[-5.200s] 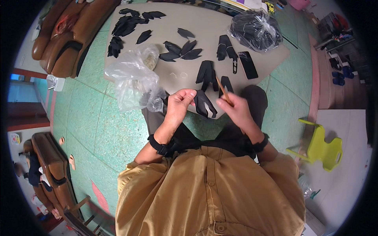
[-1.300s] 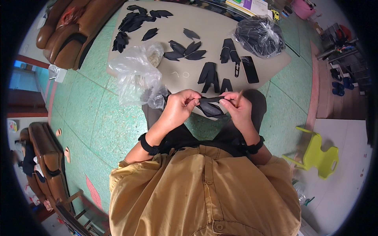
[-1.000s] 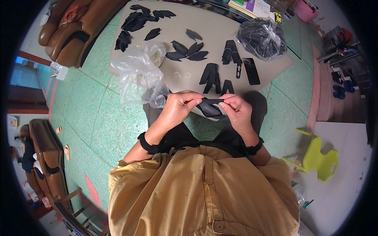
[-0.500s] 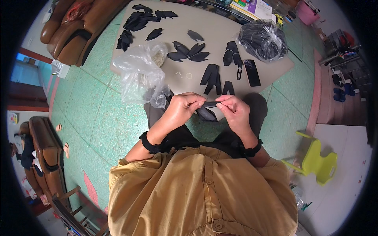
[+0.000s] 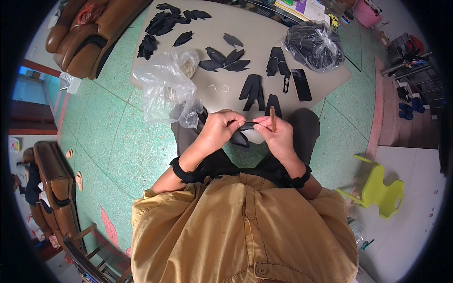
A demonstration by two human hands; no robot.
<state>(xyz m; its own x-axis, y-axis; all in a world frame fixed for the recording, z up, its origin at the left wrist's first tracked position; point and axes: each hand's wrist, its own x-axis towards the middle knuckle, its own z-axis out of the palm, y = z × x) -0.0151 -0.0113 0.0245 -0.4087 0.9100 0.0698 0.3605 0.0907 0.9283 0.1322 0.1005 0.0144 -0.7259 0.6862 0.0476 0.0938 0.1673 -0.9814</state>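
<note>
Two-point pinch: my left hand [image 5: 218, 129] and right hand [image 5: 279, 136] clamp a black strip [image 5: 249, 125], which the jutting brown stick [image 5: 272, 118] might snag.

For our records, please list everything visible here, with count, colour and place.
table: one, beige, front
held piece: one, black, centre
stick: one, brown, in right hand
loose pieces: many, black, mid and left
strips: several, black, table's right
phone: one, dark, right of strips
filled bag: one, clear, far right
crumpled bag: one, clear, table's left
thread bits: two, pale, mid-table
sofas: two, brown, left
chair: one, lime, right
container: one, pink, upper right
slippers: two, tan, left
clutter: uncountable, mixed, picture edges
wristbands: two, black, forearms
hands: two, bare, on held piece
</note>
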